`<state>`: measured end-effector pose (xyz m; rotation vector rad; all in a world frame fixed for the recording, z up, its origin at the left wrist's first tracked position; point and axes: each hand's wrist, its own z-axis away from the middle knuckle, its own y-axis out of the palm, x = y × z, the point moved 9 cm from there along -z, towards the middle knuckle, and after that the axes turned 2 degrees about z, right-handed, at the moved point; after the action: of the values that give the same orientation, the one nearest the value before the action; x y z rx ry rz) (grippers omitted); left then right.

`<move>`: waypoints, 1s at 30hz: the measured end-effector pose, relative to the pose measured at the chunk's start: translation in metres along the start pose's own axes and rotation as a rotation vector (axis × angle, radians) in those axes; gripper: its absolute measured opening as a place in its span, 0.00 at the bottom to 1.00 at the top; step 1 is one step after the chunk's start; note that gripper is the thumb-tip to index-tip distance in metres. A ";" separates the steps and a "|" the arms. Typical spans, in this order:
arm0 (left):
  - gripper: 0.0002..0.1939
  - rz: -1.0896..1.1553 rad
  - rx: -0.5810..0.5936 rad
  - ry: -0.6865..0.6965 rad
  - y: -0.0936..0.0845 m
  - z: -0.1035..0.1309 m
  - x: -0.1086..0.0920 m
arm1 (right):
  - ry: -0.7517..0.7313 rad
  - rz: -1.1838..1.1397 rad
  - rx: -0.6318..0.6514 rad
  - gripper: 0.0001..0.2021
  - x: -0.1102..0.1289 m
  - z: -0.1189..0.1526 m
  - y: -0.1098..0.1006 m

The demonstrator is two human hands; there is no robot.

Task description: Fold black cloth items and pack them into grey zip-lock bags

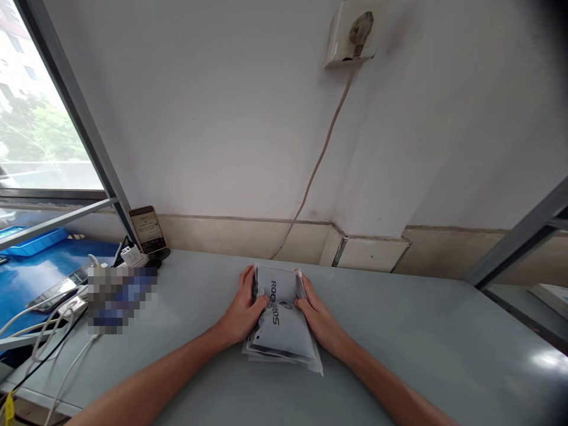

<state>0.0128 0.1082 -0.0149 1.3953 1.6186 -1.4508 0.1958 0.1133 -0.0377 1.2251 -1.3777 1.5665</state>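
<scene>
A small stack of frosted plastic bags (284,328) with dark lettering lies on the grey tabletop, in the lower middle of the head view. My left hand (246,310) grips the stack's left side, its thumb on top and its fingers along the edge. On the right side, my right hand (319,313) holds the stack the same way, thumb over the top bag. The layers sit slightly uneven at the near edge. What is inside the bags cannot be made out.
A lit phone (148,229) stands upright at the table's back left. Near it are power strips, white cables (73,307) and a blurred blue item. A blue tray (38,241) lies beyond the metal frame. A cord hangs from the wall socket (355,32).
</scene>
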 end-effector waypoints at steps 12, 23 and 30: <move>0.35 -0.028 -0.020 -0.010 -0.002 0.000 -0.007 | -0.006 0.026 0.010 0.40 0.000 -0.001 0.001; 0.33 -0.043 -0.013 0.012 -0.002 -0.001 -0.006 | 0.004 0.023 0.012 0.41 0.005 0.001 0.001; 0.32 -0.041 -0.010 0.022 -0.001 -0.001 -0.004 | 0.004 0.013 0.007 0.40 0.000 0.000 0.001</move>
<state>0.0127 0.1076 -0.0107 1.3847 1.6751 -1.4539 0.1953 0.1136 -0.0382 1.2187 -1.3807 1.5836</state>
